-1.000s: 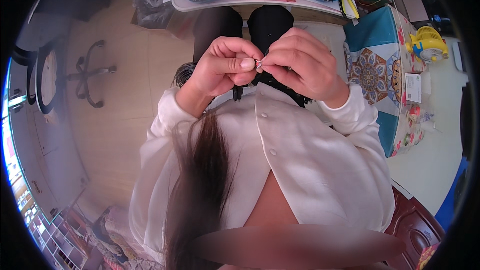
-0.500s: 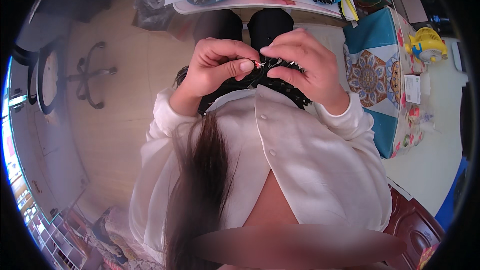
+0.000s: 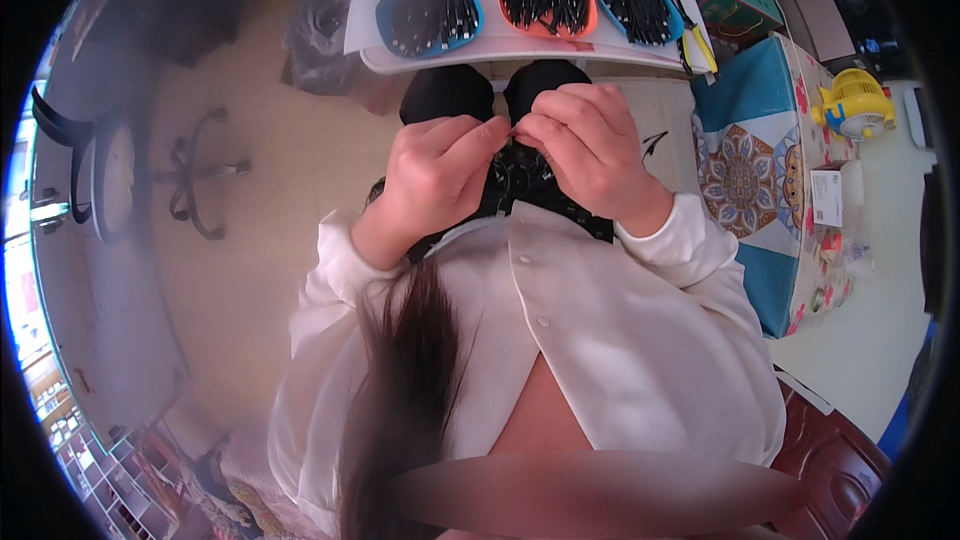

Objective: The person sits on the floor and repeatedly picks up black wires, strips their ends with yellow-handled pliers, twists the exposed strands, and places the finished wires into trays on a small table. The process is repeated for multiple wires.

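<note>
My left hand (image 3: 435, 175) is closed in a pinch, thumb against forefinger, on a thin black cable whose body is mostly hidden by the fingers. Its fingertips meet those of my right hand (image 3: 590, 150), also pinched, at the cable's thin wire end (image 3: 511, 132). What exactly lies between the fingertips is tiny and mostly covered. Below both hands, a heap of black cables (image 3: 525, 180) with small metal ends rests on my lap. A dark cable end (image 3: 655, 143) pokes out to the right of my right hand.
Ahead, a white table (image 3: 380, 58) carries a blue tray (image 3: 384, 25), an orange tray (image 3: 548, 32) and another blue tray (image 3: 655, 39), all with black cables. Yellow-handled pliers (image 3: 701, 43) lie at its right edge. A yellow fan (image 3: 855, 105) stands right; an office chair base (image 3: 200, 173) left.
My right hand has closed from open fingers into a pinch and moved left to meet my left fingertips. The stripped red and white wires seen before are now covered. The view has tilted slightly upward.
</note>
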A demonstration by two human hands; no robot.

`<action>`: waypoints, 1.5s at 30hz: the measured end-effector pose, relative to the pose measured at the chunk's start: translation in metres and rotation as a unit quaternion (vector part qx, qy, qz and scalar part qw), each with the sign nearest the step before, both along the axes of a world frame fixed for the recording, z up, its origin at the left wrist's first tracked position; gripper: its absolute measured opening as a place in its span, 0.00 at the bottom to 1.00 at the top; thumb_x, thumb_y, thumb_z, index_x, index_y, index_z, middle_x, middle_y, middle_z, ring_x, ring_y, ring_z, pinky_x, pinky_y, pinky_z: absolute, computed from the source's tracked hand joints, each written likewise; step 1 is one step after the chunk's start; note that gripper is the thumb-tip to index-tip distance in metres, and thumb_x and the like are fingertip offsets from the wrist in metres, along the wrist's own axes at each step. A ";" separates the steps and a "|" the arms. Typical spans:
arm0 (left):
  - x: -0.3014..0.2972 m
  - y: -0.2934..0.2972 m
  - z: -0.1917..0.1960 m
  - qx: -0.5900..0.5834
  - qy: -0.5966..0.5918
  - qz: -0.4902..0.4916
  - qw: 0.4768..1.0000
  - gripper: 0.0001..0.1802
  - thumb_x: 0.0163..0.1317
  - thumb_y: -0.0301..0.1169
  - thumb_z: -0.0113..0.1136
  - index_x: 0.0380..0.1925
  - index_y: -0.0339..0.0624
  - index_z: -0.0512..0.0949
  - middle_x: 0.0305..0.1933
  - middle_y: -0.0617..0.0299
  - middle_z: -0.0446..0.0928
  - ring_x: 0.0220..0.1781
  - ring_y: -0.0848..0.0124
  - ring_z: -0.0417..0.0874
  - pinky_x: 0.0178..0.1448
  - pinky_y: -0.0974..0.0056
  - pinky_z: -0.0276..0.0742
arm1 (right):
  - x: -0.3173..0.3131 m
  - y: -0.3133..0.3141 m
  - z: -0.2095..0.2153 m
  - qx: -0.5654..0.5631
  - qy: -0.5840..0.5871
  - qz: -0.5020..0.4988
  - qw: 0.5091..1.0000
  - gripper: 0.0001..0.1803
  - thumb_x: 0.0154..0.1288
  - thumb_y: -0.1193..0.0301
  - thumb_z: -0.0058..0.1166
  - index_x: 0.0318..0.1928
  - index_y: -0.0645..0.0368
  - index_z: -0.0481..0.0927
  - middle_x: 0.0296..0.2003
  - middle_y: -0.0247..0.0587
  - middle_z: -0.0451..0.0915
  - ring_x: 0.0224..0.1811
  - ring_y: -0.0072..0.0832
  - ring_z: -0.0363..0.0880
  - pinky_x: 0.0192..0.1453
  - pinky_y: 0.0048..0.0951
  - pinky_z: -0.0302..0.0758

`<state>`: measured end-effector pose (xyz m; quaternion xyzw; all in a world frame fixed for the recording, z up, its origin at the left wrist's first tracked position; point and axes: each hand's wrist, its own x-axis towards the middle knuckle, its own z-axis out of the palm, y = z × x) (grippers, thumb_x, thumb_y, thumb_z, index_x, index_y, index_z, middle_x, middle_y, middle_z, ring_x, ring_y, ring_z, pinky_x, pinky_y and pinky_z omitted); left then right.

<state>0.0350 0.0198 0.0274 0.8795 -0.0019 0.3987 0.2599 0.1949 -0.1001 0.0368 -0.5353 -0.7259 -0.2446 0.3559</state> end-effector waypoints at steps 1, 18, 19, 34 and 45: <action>0.002 0.003 0.001 0.010 0.018 0.000 1.000 0.15 0.42 0.16 0.61 0.35 0.33 0.80 0.20 0.57 0.70 0.19 0.61 0.75 0.21 0.60 0.69 | 0.002 0.004 -0.002 -0.007 0.024 0.000 1.000 0.09 0.51 0.73 0.63 0.34 0.61 0.79 0.38 0.36 0.76 0.38 0.31 0.75 0.38 0.31 0.70; 0.167 0.184 0.035 0.109 0.233 0.087 0.962 0.06 0.60 0.25 0.60 0.38 0.38 0.79 0.28 0.53 0.81 0.28 0.59 0.82 0.35 0.64 0.77 | 0.062 0.033 -0.126 -0.100 0.313 0.027 0.944 0.05 0.55 0.76 0.61 0.33 0.61 0.78 0.36 0.40 0.74 0.37 0.37 0.76 0.39 0.34 0.75; 0.178 0.196 0.027 0.138 0.264 0.095 0.950 0.07 0.60 0.26 0.60 0.38 0.39 0.79 0.29 0.53 0.81 0.29 0.56 0.82 0.36 0.63 0.77 | 0.065 0.032 -0.135 -0.113 0.309 0.013 0.944 0.05 0.55 0.76 0.60 0.32 0.61 0.78 0.36 0.39 0.74 0.37 0.37 0.76 0.39 0.33 0.76; 0.242 0.283 -0.040 0.273 0.421 0.022 0.865 0.07 0.60 0.29 0.57 0.33 0.38 0.80 0.34 0.49 0.80 0.40 0.50 0.81 0.46 0.53 0.76 | 0.081 0.037 -0.145 -0.144 0.370 -0.008 0.918 0.04 0.54 0.76 0.60 0.30 0.60 0.79 0.33 0.39 0.75 0.33 0.36 0.77 0.34 0.33 0.76; 0.248 0.283 -0.052 0.320 0.426 0.034 0.846 0.07 0.58 0.28 0.57 0.34 0.39 0.81 0.32 0.47 0.80 0.39 0.48 0.81 0.46 0.51 0.75 | 0.081 0.037 -0.146 -0.148 0.372 -0.006 0.916 0.04 0.54 0.75 0.60 0.30 0.59 0.78 0.34 0.38 0.74 0.34 0.35 0.77 0.35 0.33 0.76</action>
